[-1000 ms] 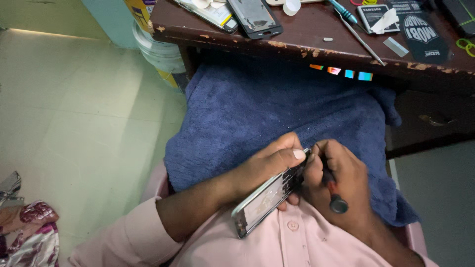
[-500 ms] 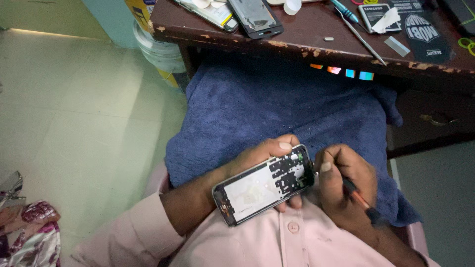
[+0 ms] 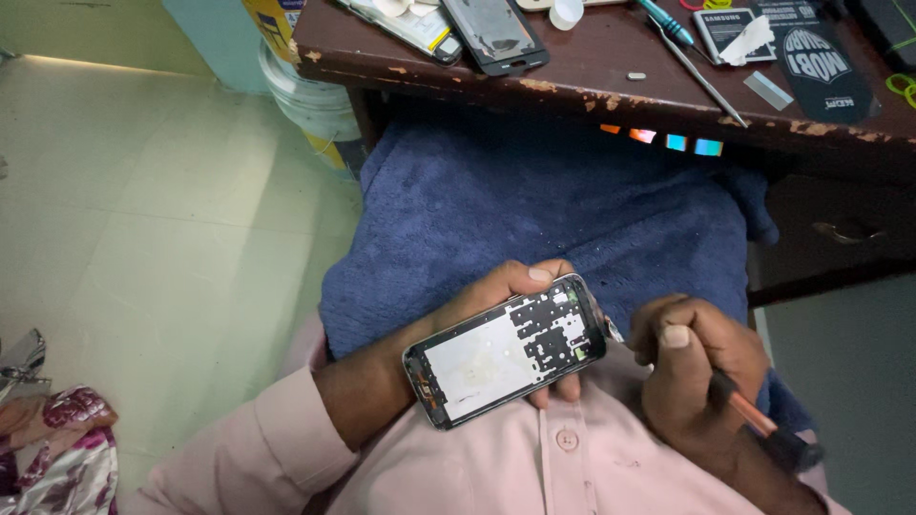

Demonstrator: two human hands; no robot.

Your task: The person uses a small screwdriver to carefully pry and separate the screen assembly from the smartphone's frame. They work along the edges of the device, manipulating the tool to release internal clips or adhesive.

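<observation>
left hand point(image 3: 477, 305) grasping opened phone point(image 3: 506, 350) over blue towel point(image 3: 534, 210) on lap, right hand point(image 3: 701, 367) clenched round screwdriver point(image 3: 754, 420), tip at phone's top edge, desk point(image 3: 592, 76) beyond

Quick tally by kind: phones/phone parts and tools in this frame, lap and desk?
Opened phone held in the left hand: 1
Phone bodies or screens on the desk: 2
Battery on the desk: 1
Tool in the right hand: 1
Tools on the desk: 2
Total: 7
</observation>
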